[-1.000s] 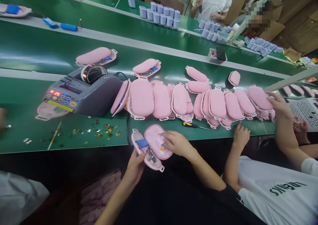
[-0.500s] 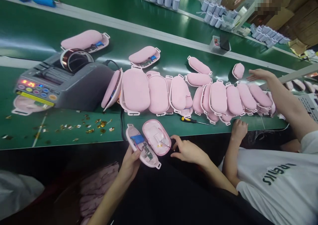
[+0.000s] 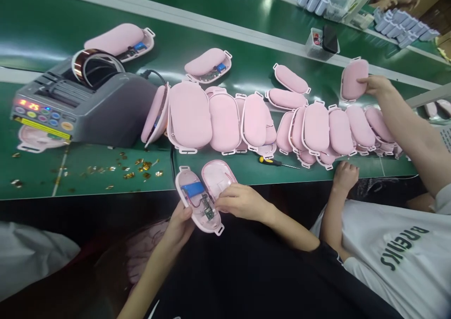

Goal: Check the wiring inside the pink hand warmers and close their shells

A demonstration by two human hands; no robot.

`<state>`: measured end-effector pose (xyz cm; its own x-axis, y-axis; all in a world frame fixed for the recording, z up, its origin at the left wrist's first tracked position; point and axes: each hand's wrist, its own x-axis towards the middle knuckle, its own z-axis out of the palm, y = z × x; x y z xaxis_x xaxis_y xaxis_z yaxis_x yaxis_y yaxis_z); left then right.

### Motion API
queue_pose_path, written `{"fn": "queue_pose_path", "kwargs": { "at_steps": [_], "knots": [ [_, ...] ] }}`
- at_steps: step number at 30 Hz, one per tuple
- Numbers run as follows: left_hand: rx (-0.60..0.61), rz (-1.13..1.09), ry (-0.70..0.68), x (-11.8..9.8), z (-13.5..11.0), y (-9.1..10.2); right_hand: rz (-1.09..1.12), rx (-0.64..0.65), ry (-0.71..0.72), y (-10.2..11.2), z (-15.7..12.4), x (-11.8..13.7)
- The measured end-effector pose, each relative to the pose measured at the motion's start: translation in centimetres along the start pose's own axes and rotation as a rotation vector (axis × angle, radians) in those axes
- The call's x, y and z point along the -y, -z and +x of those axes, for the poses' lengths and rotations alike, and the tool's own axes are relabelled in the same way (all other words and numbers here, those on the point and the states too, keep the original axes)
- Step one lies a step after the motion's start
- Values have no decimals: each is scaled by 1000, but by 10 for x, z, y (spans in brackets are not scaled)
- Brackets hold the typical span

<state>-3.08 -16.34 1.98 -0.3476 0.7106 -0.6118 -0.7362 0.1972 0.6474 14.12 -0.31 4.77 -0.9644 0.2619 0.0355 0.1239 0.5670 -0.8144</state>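
My left hand (image 3: 180,225) grips the lower edge of an opened pink plastic case half (image 3: 183,177), held tilted in front of the bench. Inside this half sit a blue battery (image 3: 193,189) and a small green circuit board (image 3: 208,209) with thin wires. Beside it is the matching pink half (image 3: 213,172), its hollow side facing me. My right hand (image 3: 243,201) lies over that half's lower part, fingertips pinched together close to the circuit board. What is between those fingertips is hidden.
Closed pink cases (image 3: 190,114) line the green bench (image 3: 105,182). A grey tape dispenser (image 3: 109,107) stands left, with golden tape scraps (image 3: 144,165) before it. A yellow-black screwdriver (image 3: 269,161) lies near the edge. At right, a co-worker's hand (image 3: 377,85) holds another pink case (image 3: 355,78).
My right hand has moved left from the case's outer side to the circuit board, and its fingers have closed. The co-worker's hand now holds a case up. The view has shifted slightly.
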Motion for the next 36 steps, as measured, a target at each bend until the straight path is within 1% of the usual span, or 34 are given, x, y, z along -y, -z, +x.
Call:
{"fn": "queue_pose_path", "kwargs": {
  "at_steps": [3,6,10,14,19,23,26,29,31,36],
  "knots": [
    [18,4,7,0,0,1,-151,-4,46,-6,4,1],
    [23,1,6,1,1,4,-228,13,105,-12,5,2],
    [24,-10,2,2,2,7,-285,18,145,-20,7,1],
    [51,-24,4,1,1,6,-330,3,178,-23,7,0],
    [93,-38,2,-2,0,7,-361,-51,255,-24,7,2],
    [99,-45,-11,-3,0,8,-357,-84,305,-26,8,3],
    [99,-47,-14,-3,0,7,-339,-109,275,-22,9,4],
    [100,-50,-13,-3,0,6,-342,-132,165,-16,10,6],
    [101,-48,-13,-3,0,6,-350,-136,125,-14,9,8],
    [102,-38,-18,-3,1,7,-340,-90,165,-23,7,10]
  ]
}}
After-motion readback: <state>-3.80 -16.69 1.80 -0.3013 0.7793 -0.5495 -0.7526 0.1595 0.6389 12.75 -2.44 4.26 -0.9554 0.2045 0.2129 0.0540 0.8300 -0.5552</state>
